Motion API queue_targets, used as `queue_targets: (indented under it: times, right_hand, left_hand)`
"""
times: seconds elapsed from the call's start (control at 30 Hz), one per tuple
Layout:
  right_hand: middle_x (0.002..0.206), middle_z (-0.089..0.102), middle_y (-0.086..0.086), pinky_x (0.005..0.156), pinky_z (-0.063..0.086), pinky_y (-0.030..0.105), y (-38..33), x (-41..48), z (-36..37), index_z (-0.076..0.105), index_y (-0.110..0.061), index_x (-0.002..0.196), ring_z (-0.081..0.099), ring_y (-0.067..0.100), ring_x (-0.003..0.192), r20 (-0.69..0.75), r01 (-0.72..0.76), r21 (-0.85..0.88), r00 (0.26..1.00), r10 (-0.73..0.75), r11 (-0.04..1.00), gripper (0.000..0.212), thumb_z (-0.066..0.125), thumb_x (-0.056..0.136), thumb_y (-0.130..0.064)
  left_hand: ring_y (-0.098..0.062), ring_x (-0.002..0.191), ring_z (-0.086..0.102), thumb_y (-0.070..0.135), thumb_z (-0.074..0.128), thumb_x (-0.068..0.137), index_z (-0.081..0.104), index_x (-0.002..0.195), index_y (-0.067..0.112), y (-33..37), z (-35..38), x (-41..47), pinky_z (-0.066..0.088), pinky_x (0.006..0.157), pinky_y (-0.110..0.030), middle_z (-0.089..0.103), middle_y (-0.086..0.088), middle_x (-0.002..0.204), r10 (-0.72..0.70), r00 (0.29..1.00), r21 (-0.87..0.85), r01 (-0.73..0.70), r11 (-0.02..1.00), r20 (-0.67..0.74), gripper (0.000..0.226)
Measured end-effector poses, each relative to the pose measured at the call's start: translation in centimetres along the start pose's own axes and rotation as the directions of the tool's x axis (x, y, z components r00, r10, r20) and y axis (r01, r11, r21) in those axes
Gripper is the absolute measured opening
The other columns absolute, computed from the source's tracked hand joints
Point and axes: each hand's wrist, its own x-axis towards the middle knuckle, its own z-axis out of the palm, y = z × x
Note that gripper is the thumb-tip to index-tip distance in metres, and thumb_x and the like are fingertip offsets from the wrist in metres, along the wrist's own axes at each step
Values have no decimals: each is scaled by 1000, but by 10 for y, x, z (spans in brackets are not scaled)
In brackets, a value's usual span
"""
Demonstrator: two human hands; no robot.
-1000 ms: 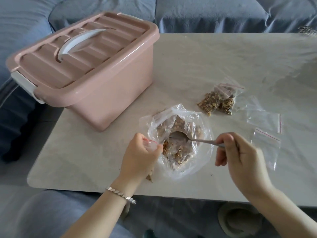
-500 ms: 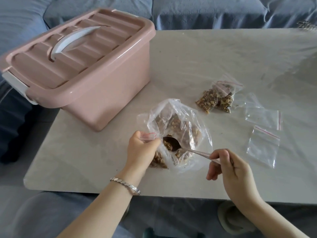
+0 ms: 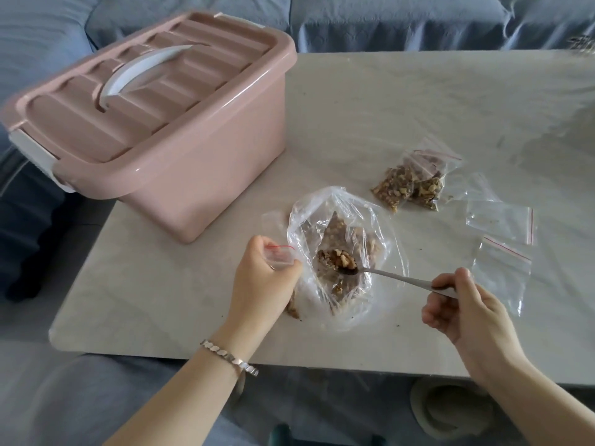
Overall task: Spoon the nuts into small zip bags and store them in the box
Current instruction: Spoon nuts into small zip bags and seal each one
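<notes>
My left hand (image 3: 262, 281) grips a small zip bag (image 3: 279, 255) with a red seal line, its mouth held up beside the big clear plastic bag of nuts (image 3: 346, 252). My right hand (image 3: 463, 304) pinches the handle of a metal spoon (image 3: 380, 274). The spoon's bowl carries a heap of nuts (image 3: 336, 259) over the big bag, just right of the small bag's mouth. Two filled zip bags (image 3: 409, 188) lie on the table behind. The pink box (image 3: 154, 123) stands at the back left with its lid on.
Two flat unfilled zip bags (image 3: 500, 249) lie to the right of the big bag on the pale table (image 3: 370, 107). A few nut bits (image 3: 293, 310) lie under my left hand. A blue sofa (image 3: 386, 20) runs behind the table.
The spoon has come up out of the big bag loaded with nuts and moved toward the small bag. My left hand has kept its grip on the small bag.
</notes>
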Motion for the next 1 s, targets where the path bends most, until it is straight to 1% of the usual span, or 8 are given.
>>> queue_targets:
  times: [0.1,0.17,0.2,0.4,0.67,0.8,0.9,1.0]
  right_hand:
    - [42,50,1,43,44,24,-11,3,-4,51,-7,77,49,14,38,-7,48,-7,999,-48,999,37,33,100,-30]
    - [42,50,2,40,42,22,-19,3,-5,51,-8,75,49,14,37,-13,95,-36,995,-96,995,39,33,100,-30]
    - [42,50,3,39,41,21,-23,3,-6,52,-8,74,49,15,37,-19,124,-60,992,-125,991,39,33,100,-30]
    - [41,50,4,39,40,23,-44,2,-2,52,-9,71,48,16,37,-28,270,-163,960,-278,949,41,33,100,-30]
    - [37,45,4,37,34,21,-70,-5,7,51,-10,67,40,16,33,-4,381,-195,921,-389,904,42,34,100,-30]
    - [35,43,6,37,30,20,-82,-12,13,51,-12,63,36,17,31,27,465,-232,881,-472,854,45,33,99,-33]
    - [35,44,8,36,31,19,-88,-19,20,52,-16,59,36,17,30,116,534,-309,842,-527,787,47,34,99,-29]
    - [41,51,10,39,33,13,-88,-28,28,55,-19,60,38,12,31,290,654,-408,754,-589,636,46,35,99,-31]
  left_hand:
    - [-4,52,59,13,64,78,40,78,30,9,-13,-2,48,50,-13,60,4,74,175,980,-19,-178,984,-97,29]
    - [-18,55,61,17,65,78,41,82,33,17,-17,-4,55,56,-40,60,5,75,294,949,-43,-301,953,-116,29]
    - [-20,56,61,18,66,78,42,83,31,21,-17,-7,54,55,-44,60,8,76,347,931,-49,-354,934,-113,28]
    - [-2,72,60,18,65,84,51,88,23,20,10,-7,51,62,-19,60,12,78,425,902,75,-430,900,77,16]
    - [-10,66,61,17,63,84,50,100,22,-8,36,2,54,62,-28,64,4,76,246,954,190,-277,942,173,21]
    - [-5,69,59,24,68,82,44,97,27,-5,31,0,48,60,-14,58,11,82,280,936,131,-311,941,213,29]
    - [-6,68,58,29,69,80,44,96,26,-3,31,-4,50,62,-18,55,11,80,306,926,99,-334,937,222,30]
    - [-5,66,55,27,71,78,44,89,25,-4,32,-8,45,60,-14,57,10,77,330,918,28,-344,939,218,30]
